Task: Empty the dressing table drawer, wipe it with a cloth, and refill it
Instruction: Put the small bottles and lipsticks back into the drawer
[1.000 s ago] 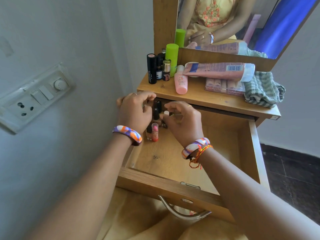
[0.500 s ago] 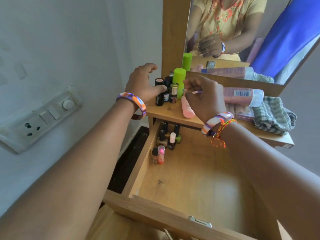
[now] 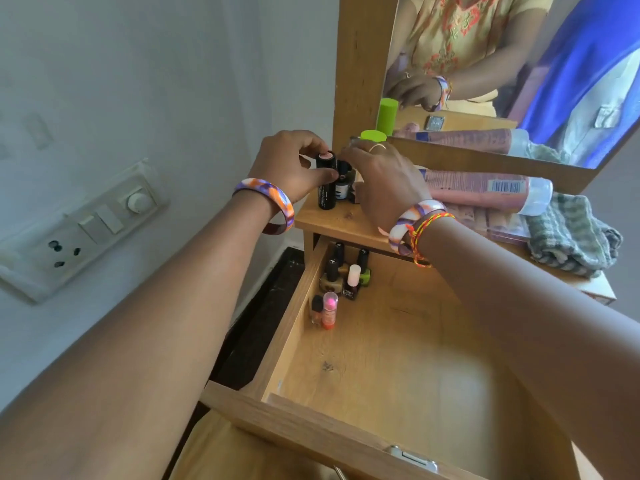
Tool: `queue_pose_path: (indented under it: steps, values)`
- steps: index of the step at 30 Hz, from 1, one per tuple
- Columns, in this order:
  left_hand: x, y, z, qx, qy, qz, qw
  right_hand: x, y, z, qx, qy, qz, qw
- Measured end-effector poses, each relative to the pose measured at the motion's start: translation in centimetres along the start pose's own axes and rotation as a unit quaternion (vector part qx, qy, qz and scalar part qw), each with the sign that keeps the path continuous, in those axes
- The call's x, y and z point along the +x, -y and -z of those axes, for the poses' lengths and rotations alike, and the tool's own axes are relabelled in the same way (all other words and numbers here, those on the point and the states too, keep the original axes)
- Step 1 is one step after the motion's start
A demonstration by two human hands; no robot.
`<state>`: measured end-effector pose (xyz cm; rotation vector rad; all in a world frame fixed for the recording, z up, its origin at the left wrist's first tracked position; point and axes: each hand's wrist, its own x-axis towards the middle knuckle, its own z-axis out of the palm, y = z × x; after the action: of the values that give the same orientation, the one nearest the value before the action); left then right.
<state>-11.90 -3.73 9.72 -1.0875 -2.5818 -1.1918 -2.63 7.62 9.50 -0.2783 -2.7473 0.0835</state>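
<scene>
The left hand (image 3: 294, 168) is wrapped around a tall black tube (image 3: 326, 180) with a pink top. The thumb is in front and the fingers are behind it. The tube stands up on the wooden surface (image 3: 341, 221). The right hand (image 3: 384, 181) is just beside it, fingers curled down over some small dark bottles (image 3: 343, 183). I cannot tell if this hand is holding one. Both wrists wear swirly bangles, and the right wrist has a red and yellow thread too.

A green cap (image 3: 373, 135) pokes up behind the right hand. A long pink tube (image 3: 485, 190) lies on its side on the surface to the right. A checked cloth (image 3: 571, 240) sits bunched up next to it, near the end of the surface.

Below the hands, the drawer (image 3: 398, 358) is pulled open. It is mostly bare wood. In its far left corner stand a few nail polish bottles (image 3: 346, 271) and a small orange stick with a pink top (image 3: 329, 310).

A mirror (image 3: 502, 74) stands behind the surface. A switch plate (image 3: 79, 226) is on the wall to the left.
</scene>
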Motion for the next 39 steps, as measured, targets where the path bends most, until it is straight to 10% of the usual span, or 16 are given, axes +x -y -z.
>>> queue_pose_path:
  steps: [15, 26, 39]
  values:
    - [-0.1, 0.3, 0.3, -0.039, -0.088, 0.024, 0.995, 2.8, 0.1, 0.2, -0.108, 0.049, 0.021, 0.993]
    - [-2.6, 0.0, 2.1, -0.128, -0.060, 0.054, 0.988, 0.8, 0.9, 1.9, 0.064, -0.003, -0.002, 0.998]
    - [-7.4, -1.3, 3.2, -0.169, 0.191, 0.041, 0.966, -5.6, 1.0, 4.2, 0.166, 0.056, -0.052, 0.983]
